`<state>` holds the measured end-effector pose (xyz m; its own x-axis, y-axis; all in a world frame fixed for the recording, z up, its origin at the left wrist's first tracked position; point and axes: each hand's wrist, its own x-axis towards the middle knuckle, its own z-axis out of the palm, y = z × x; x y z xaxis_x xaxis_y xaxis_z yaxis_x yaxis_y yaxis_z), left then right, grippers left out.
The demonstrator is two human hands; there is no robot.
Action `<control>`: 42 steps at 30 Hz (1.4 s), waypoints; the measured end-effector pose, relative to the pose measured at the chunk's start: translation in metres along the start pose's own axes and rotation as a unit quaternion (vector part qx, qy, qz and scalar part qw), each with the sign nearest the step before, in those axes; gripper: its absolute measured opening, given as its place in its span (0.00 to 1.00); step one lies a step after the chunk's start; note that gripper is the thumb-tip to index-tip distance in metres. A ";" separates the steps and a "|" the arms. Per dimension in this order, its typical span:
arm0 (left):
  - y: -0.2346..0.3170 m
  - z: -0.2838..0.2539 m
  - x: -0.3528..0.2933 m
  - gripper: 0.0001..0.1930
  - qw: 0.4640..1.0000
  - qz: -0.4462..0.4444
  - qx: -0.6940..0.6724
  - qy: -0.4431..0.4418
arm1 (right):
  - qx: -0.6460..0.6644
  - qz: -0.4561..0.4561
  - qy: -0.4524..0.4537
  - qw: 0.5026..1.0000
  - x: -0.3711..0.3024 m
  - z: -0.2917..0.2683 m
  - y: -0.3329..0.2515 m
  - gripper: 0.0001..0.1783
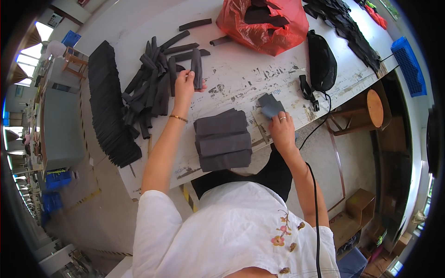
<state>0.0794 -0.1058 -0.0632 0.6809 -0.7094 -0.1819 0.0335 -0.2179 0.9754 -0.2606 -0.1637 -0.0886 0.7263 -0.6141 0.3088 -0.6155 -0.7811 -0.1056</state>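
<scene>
My left hand (184, 84) is closed on a dark grey folded fabric strip (197, 67), which stands up from its fingers at the right side of a loose heap of similar strips (155, 76). My right hand (282, 130), near the table's front edge, has its fingers bent over the near end of a small blue-grey piece (272, 109). That piece overlaps a darker one beneath it, and its far end looks slightly blurred. Between my forearms lies a neat stack of flat grey fabric pieces (223, 141), layered in overlapping rows.
A long row of black folded pieces (109, 102) lies at the table's left end. Farther back sit a red plastic bag (264, 32) of dark fabric and a black pouch (321, 62) with a buckled strap. A black cable (315, 204) hangs by my right arm. A wooden stool (374, 108) stands right.
</scene>
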 end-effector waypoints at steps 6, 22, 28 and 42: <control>0.007 -0.013 -0.042 0.13 0.928 -0.090 -0.357 -0.059 | 0.060 0.008 0.101 0.993 0.006 -0.032 -0.006 0.11; 0.034 0.016 -0.090 0.12 0.827 -0.119 -0.540 -0.104 | 0.341 -0.035 0.031 0.939 0.034 -0.111 -0.087 0.21; 0.042 0.022 -0.097 0.14 0.830 -0.133 -0.532 -0.105 | 0.287 -0.069 0.079 0.952 0.039 -0.115 -0.083 0.27; 0.044 0.028 -0.105 0.13 0.871 -0.125 -0.457 -0.127 | 0.310 -0.041 0.076 0.947 0.039 -0.110 -0.087 0.20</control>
<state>-0.0110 -0.0597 -0.0042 0.3884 -0.8674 -0.3109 0.8052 0.1554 0.5723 -0.2121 -0.1074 0.0370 0.6827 -0.5623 0.4666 -0.2276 -0.7705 -0.5955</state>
